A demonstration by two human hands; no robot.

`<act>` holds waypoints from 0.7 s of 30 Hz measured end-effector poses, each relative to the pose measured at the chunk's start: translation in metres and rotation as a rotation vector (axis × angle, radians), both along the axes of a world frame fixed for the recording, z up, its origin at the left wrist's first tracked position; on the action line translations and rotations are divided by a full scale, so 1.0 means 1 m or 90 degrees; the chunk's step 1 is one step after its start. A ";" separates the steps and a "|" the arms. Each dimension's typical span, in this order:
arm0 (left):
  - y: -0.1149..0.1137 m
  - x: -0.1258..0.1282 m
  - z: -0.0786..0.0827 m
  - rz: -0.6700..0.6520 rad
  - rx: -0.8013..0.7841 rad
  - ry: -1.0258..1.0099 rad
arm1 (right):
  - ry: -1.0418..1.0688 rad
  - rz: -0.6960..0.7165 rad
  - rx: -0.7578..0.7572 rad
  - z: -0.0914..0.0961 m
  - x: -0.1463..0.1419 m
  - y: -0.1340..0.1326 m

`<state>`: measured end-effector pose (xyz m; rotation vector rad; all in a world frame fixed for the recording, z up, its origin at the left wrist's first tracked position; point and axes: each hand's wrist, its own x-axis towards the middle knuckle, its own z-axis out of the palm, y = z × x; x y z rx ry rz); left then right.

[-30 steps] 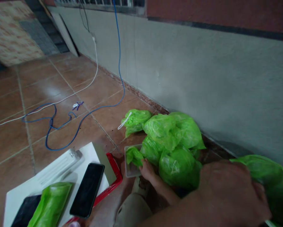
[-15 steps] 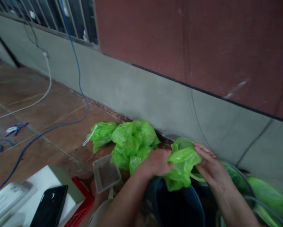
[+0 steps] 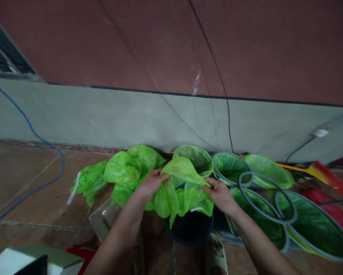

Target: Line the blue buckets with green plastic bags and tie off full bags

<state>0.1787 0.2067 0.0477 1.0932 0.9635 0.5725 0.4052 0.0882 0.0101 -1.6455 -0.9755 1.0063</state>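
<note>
Between both hands a thin, translucent lime-green bag (image 3: 185,172) is stretched, its lower folds hanging loose. My left hand (image 3: 151,185) pinches its left edge, and my right hand (image 3: 220,194) grips its right edge. Below the bag stands a dark round bucket (image 3: 192,229), its mouth partly covered by the hanging folds. Just left of my left hand, bunched green bags (image 3: 124,168) lie in a heap by the wall. Behind the held bag is another green one (image 3: 195,154) with its round mouth open.
Green-lined hoops (image 3: 317,225) and a loose grey ring (image 3: 267,196) lie on the right. A clear plastic tub (image 3: 104,217) and white box (image 3: 39,259) are at left. One sandal (image 3: 217,252) shows beside the bucket. A blue cable (image 3: 30,126) crosses the floor.
My view has swung right, bringing the hoops into sight. The green bag, bunched up before, is now spread wider between my hands.
</note>
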 end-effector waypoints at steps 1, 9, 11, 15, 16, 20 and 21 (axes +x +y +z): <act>-0.001 -0.002 0.002 0.004 -0.012 -0.004 | 0.048 -0.039 0.008 0.006 0.007 -0.003; 0.000 -0.025 0.022 -0.025 -0.083 -0.148 | 0.327 -0.190 0.011 0.036 0.056 -0.026; 0.000 -0.027 0.027 -0.004 -0.092 -0.232 | 0.303 -0.182 -0.022 0.028 0.064 -0.028; -0.002 -0.022 0.030 0.112 -0.049 -0.355 | 0.022 -0.263 -0.053 0.004 0.070 -0.025; -0.003 -0.020 0.030 0.132 -0.037 -0.369 | -0.069 -0.271 -0.045 0.000 0.068 -0.024; -0.004 -0.012 0.029 0.142 -0.016 -0.383 | -0.171 -0.134 0.104 0.003 0.032 -0.021; -0.005 -0.010 0.029 0.137 -0.016 -0.382 | -0.146 -0.063 0.136 0.007 0.019 -0.021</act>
